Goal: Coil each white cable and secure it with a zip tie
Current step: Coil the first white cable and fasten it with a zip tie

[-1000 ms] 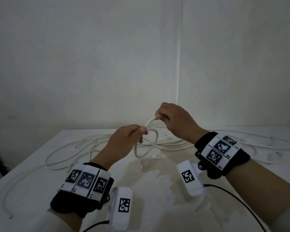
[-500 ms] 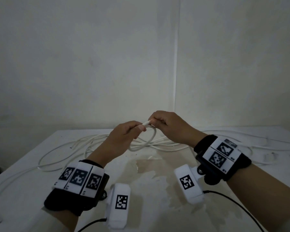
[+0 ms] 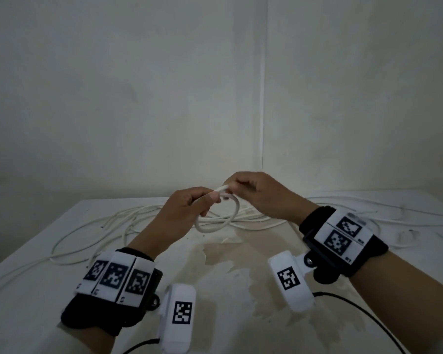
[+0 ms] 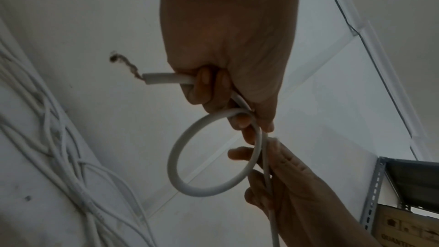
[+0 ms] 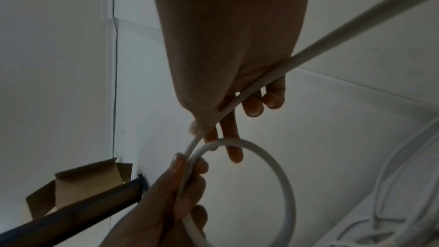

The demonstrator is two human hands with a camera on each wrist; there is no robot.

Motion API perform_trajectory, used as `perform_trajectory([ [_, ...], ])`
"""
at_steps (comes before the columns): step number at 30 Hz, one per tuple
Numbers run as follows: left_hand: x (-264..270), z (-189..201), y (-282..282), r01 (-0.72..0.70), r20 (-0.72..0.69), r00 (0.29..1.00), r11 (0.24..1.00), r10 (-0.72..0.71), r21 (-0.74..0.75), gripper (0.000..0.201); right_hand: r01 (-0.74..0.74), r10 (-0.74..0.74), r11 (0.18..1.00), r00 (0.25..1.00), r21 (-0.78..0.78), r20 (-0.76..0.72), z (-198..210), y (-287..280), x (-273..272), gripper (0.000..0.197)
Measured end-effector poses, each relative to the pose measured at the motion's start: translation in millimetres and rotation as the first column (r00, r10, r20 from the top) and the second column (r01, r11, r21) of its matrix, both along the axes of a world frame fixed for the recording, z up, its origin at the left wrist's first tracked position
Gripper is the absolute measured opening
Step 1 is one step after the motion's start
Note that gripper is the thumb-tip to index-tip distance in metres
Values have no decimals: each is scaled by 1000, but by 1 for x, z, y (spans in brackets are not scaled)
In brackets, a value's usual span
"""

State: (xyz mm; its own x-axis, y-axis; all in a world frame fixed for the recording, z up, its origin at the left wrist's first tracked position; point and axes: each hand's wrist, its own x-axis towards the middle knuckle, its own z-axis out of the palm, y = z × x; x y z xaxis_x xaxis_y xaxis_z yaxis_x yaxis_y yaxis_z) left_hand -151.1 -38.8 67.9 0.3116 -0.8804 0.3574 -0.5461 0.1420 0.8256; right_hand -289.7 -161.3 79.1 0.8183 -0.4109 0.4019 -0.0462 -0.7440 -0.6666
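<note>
**White table in a wall corner, one loop of cable held above it**

White table [image 3: 62, 282] pushed into a corner of plain white walls [image 3: 113, 98], dim light. Patchy stain [image 3: 241, 272] on the table top, nearer the person than the held loop. Left hand [image 3: 187, 208] fingers curled round the white cable [image 3: 216, 227] beside its cut end, loop hanging above the table. Right hand [image 3: 261, 198] fingers pinch the same cable just beside the left hand. Loose cables [image 3: 92, 226] sprawl on the table behind and left of the loop. Cardboard box [image 5: 83, 181] left of the table.

White table [image 3: 31, 290], loose cables [image 3: 92, 228]
</note>
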Motion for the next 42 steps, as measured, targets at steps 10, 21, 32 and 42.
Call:
perform_trajectory([
  [10, -1, 5, -3, -99, 67, 993, 995, 101, -30, 24, -3, 5, 983, 1000, 186, -15, 3, 8, -5, 24],
  [21, -4, 7, -3, -285, 98, 950, 952, 296, -111, 32, 33, -29, 963, 999, 267, -19, 7, 11, -6, 24],
  [32, 5, 11, 12, -192, -118, 973, 979, 198, 66, 31, 96, -120, 959, 990, 266, 73, 8, 13, -7, 24],
  [42, 2, 6, 23, 78, -542, 840, 994, -27, 71, 13, 104, -150, 953, 978, 283, 147, 9, 17, -7, 24],
])
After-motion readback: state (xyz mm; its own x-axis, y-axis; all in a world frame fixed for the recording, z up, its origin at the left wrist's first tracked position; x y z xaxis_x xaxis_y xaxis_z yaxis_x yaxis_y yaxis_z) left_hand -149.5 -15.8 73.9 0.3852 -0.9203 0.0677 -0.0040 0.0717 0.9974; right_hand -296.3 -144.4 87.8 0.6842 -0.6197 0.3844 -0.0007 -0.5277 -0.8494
